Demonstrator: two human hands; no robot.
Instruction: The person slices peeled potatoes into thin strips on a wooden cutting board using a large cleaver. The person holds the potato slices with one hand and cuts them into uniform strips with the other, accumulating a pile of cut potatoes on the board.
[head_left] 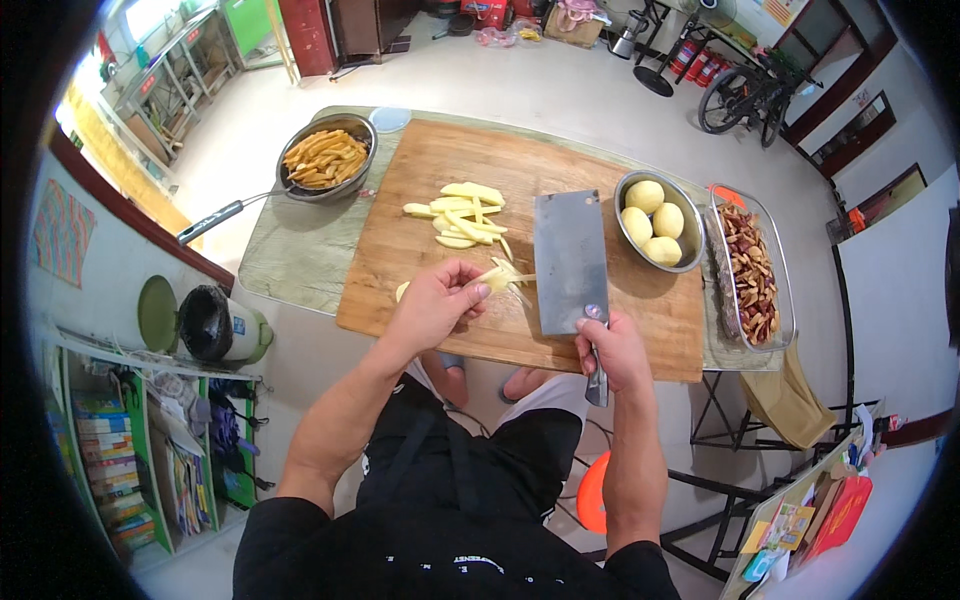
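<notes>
Above the brown wooden board [640,325], toward its near edge, my left hand [438,300] pinches slim pale-yellow potato strips [497,278], fingertips best tucked clear of the grey rectangular steel cleaver [570,262] my right hand [617,352] grips.

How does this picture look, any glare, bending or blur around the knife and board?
In the head view, the window at upper left is blown out by glare; in the head view, the corners go black and the table edge and far walls bow; in the head view, the knife and board look fairly sharp, without obvious blur.
</notes>
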